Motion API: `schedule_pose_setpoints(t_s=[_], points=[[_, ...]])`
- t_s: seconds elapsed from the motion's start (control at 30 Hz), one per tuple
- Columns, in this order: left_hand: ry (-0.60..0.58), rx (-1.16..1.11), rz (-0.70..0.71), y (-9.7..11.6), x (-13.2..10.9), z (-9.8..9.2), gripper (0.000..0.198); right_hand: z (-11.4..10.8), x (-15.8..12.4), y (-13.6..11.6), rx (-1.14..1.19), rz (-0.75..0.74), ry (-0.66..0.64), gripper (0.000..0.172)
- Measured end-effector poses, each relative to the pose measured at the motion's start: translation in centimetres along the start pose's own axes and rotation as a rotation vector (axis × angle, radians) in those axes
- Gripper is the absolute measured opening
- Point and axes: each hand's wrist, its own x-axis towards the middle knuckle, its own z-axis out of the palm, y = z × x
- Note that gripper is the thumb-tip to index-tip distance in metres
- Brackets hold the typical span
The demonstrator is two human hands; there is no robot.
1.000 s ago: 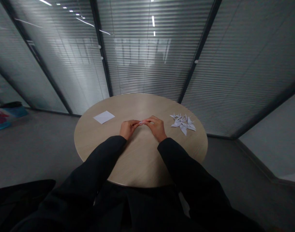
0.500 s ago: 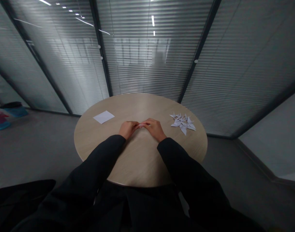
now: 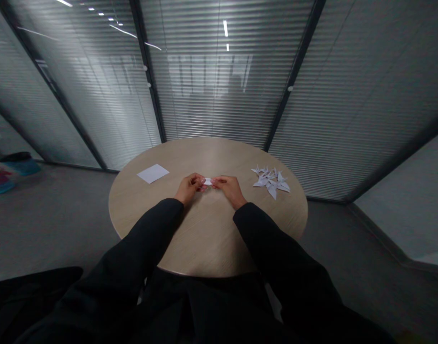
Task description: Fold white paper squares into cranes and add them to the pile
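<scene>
Over the middle of the round table [image 3: 204, 239], the left hand [image 3: 187, 187] and right hand [image 3: 229, 187] each close thumb and fingertips on one end of a small folded paper [image 3: 207, 181], seemingly to keep so small a piece steady. A flat white sheet [image 3: 153, 173] lies on the table's left side and a heap of folded paper figures [image 3: 271, 177] on its right, both probably kept within reach. On the floor well left of the table sits a blue tub [image 3: 20, 165], its contents too blurred to tell.

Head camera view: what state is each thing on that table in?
small paper piece: folded small, pinched between both hands.
left hand: closed on its left end.
right hand: closed on its right end.
white sheet: unfolded, flat on the table, untouched.
folded paper shapes: heaped together, untouched.
</scene>
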Motion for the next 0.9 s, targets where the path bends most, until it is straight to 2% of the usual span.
schedule_pose_setpoints(t_s=[0.1,0.2,0.43,0.6,0.8,0.9], points=[[0.031,0.071,0.063,-0.4,0.3,-0.5,0.021,0.1,0.0,0.3,0.011,0.035,-0.059,0.032],[0.038,0.129,0.119,-0.6,0.7,-0.8,0.019,0.0,-0.1,0.1,-0.024,0.017,-0.057,0.027],[0.008,0.087,0.119,-0.3,0.6,-0.5,0.02,-0.4,-0.4,-0.7,-0.105,-0.05,-0.041,0.022],[0.042,-0.025,0.034,-0.1,0.5,-0.6,0.018,-0.2,-0.4,-0.9,-0.008,-0.064,-0.1,0.027],[0.026,-0.259,-0.075,0.0,0.2,-0.2,0.016,0.3,-0.8,-1.3,-0.066,-0.219,-0.148,0.042],[0.007,-0.295,-0.121,-0.1,0.1,0.0,0.018,0.5,-0.9,-1.0,-0.077,-0.239,-0.142,0.035]])
